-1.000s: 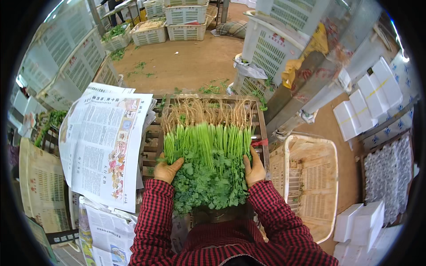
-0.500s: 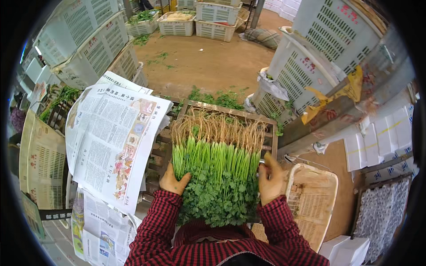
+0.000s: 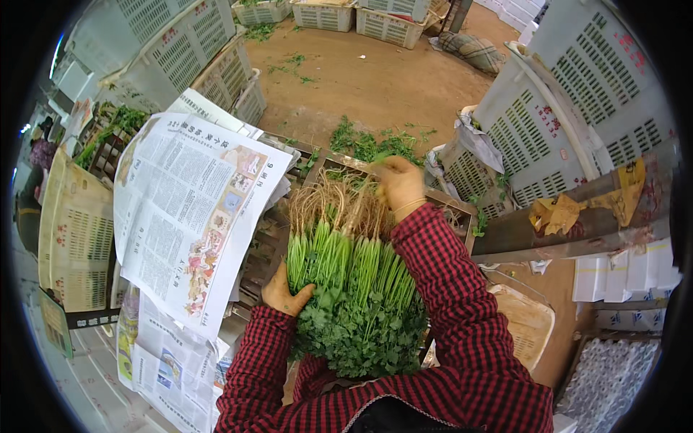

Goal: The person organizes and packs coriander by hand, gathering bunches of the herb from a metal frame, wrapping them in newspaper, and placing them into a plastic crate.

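Herb bundle (image 3: 354, 289): pale tangled roots at far end, straight green stems mid-length, dense dark leaves nearest the person. It lies on a wooden slatted crate (image 3: 451, 206). Left hand (image 3: 284, 294) pressed flat, fingers open, against the bundle's left side. Right hand (image 3: 397, 186) closed, gripping roots at the bundle's far end. Newspaper (image 3: 191, 209) lies left of the bundle.

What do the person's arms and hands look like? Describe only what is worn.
Both arms wear long sleeves in a red and black check, reaching the wrists. The left hand and right hand are bare, no gloves. A thin band circles the right wrist.
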`<state>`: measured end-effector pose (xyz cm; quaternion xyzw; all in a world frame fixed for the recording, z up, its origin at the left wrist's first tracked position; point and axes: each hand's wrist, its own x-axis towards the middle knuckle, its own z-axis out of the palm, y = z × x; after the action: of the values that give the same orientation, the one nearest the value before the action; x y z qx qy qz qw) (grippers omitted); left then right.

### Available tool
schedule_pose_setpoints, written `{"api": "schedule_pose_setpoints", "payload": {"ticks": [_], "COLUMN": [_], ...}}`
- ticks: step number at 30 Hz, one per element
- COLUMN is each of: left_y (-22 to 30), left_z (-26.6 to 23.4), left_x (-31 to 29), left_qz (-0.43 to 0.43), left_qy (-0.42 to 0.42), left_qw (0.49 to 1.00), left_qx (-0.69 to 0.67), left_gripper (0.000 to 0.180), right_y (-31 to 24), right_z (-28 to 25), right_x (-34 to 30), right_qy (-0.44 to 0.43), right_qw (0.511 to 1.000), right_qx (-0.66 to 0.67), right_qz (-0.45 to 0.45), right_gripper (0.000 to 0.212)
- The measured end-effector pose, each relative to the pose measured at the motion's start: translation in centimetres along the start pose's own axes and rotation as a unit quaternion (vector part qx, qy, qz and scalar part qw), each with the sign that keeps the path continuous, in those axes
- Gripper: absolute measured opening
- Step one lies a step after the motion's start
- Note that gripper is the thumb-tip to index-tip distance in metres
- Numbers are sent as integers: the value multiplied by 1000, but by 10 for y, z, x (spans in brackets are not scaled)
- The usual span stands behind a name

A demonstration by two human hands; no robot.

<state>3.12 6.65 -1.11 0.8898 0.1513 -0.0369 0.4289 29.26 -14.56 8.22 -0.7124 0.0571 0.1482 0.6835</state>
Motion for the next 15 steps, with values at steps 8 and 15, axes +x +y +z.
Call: {"api": "schedule_pose_setpoints", "payload": {"ticks": [8,15], "left_y": [11,8], "left_z": [-8,-2], "left_x": [-1,2], "left_qz": [12,44], "left_qy": [-14,6], "left_qw": [1000,999], "left_qx": [-13,13], "left_gripper": [90,87], "right_y": [27,19], "right_z": [32,-13], "right_x": [-15,17], "right_qy": [-116,179], "right_qw": [911,959], "right_qx": [-360,-179], "right_qz": [-165,-129], "right_gripper": [74,57]}}
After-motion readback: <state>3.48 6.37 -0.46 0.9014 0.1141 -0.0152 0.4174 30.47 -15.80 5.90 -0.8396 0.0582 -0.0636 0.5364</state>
